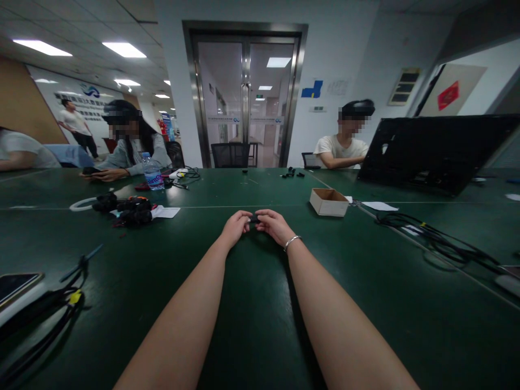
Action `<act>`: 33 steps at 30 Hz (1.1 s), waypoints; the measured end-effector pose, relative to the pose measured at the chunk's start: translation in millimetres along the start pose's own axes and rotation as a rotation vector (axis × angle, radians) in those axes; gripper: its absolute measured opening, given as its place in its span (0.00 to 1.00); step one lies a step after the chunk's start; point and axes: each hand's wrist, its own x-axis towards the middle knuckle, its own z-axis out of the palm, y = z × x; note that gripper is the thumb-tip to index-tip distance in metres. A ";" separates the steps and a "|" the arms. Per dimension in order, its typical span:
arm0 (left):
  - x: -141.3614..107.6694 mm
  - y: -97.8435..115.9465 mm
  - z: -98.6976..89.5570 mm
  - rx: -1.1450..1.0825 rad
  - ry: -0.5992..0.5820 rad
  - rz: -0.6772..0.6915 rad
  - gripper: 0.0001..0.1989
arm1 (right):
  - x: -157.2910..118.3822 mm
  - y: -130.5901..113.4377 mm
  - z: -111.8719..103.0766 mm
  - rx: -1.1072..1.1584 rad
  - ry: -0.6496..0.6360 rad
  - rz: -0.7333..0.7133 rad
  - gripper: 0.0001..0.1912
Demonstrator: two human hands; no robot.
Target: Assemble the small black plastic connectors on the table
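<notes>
Both my arms reach forward over the dark green table [255,325]. A small black object [254,219] is held between my hands, near the middle of the view. My left hand [236,227] pinches its left end, and my right hand [273,223], with a silver bracelet at the wrist, grips its right end. The object is too small to make out in detail. To the right of my hands sits an open white box [330,203] with a brown inside. Several small black pieces [291,173] lie farther back on the table.
Black gear [136,208], a water bottle [153,172] and papers lie at the left. Cables [69,298] and a phone [18,284] are near left. A black monitor [434,151] and more cables [439,238] are at the right. Several people are beyond the table.
</notes>
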 end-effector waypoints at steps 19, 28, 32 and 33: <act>-2.0 2.9 0.6 -0.005 0.004 0.031 0.13 | -0.9 0.3 -0.3 0.011 -0.004 -0.005 0.06; 0.2 -5.7 -2.3 0.055 0.023 0.086 0.16 | -0.6 1.9 -0.6 -0.045 -0.056 -0.028 0.11; 1.0 -6.9 -4.6 0.101 0.141 0.077 0.19 | 1.8 4.2 5.0 -0.337 -0.099 -0.066 0.14; 0.6 -6.9 -4.9 0.142 0.153 0.080 0.20 | 2.6 5.3 6.5 -0.458 -0.087 -0.088 0.13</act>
